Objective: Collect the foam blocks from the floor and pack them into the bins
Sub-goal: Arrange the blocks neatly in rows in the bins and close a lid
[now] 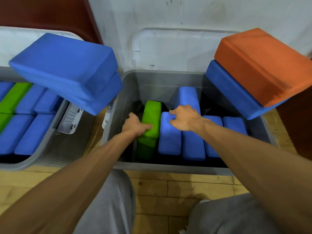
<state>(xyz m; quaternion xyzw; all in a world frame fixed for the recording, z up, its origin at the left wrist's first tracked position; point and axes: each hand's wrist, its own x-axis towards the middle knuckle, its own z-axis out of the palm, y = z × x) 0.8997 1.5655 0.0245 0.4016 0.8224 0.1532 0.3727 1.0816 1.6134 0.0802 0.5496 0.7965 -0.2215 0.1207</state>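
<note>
Green foam block (150,119) stood on its narrow edge in the left part of the grey bin (168,169), at the centre of the frame. Its long axis ran from the near rim up toward the wall. The left hand (135,127) gripped this block near its middle, with the thumb across the top edge; the fingers were hidden behind its left side.

The right hand (184,118) was just to the right, with its fingers curled over the far end of a blue foam block (169,141). This block lay parallel to the green one, and a thin dark gap separated them. More blue blocks filled the row further right.

I judge that the green block must go down and to the right, against the blue one. The left hand was the nearer one for this.

Two stacked blue blocks (64,65) waited at upper left, over the rim of a second bin (25,166). An orange block (263,65) waited at upper right.
</note>
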